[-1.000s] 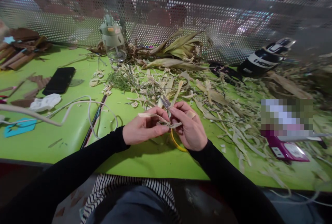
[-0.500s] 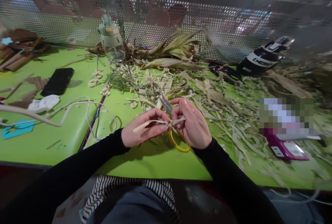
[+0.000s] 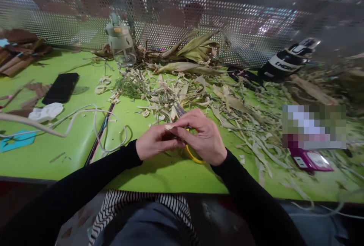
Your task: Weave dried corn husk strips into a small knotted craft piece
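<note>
My left hand (image 3: pixel 157 141) has its fingers closed around a pale dried husk strip (image 3: pixel 168 127), of which only a small end shows between the hands. My right hand (image 3: pixel 205 136) meets it from the right, its thumb and fingers pinched at the same spot. Yellow-handled scissors (image 3: pixel 194 156) are in my right hand; a handle loop shows below the palm, and the blades point up and away. Most of the strip is hidden by my fingers. Behind the hands lies a heap of husk shreds (image 3: pixel 162 90) on the green table (image 3: pixel 170 179).
A clear bottle (image 3: pixel 121 43) stands behind; a black bottle (image 3: pixel 284 62) leans back right. Whole husks (image 3: pixel 199 50) lie by the perforated metal screen (image 3: pixel 170 22). Left are a black phone (image 3: pixel 61 87), a white cable (image 3: pixel 96 111) and a blue tag (image 3: pixel 18 141). A magenta packet (image 3: pixel 313 159) lies right.
My right hand has moved left over the fingers of my left hand. The strip that stretched across my left palm is now mostly hidden. The scissors stay in my right hand.
</note>
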Demonstrator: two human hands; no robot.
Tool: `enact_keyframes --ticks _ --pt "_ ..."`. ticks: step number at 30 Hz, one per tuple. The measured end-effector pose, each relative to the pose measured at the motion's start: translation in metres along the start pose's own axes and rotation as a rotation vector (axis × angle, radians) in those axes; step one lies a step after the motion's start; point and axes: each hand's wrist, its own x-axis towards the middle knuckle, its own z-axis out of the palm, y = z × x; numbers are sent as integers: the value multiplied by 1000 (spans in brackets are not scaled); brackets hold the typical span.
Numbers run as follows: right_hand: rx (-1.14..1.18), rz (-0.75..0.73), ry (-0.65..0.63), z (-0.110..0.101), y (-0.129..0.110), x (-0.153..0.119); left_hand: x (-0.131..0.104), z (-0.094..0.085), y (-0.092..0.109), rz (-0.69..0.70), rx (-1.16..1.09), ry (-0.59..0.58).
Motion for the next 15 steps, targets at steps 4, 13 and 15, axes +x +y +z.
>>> enact_keyframes --ticks 4,13,15 --pt "14 61 31 -3 1 2 0 0 3 -88 -129 -7" --pt "-215 41 -34 -19 2 -4 0 -6 -1 -18 -261 128" --pt "-213 40 -51 -19 1 -4 1 -6 1 14 -216 131"
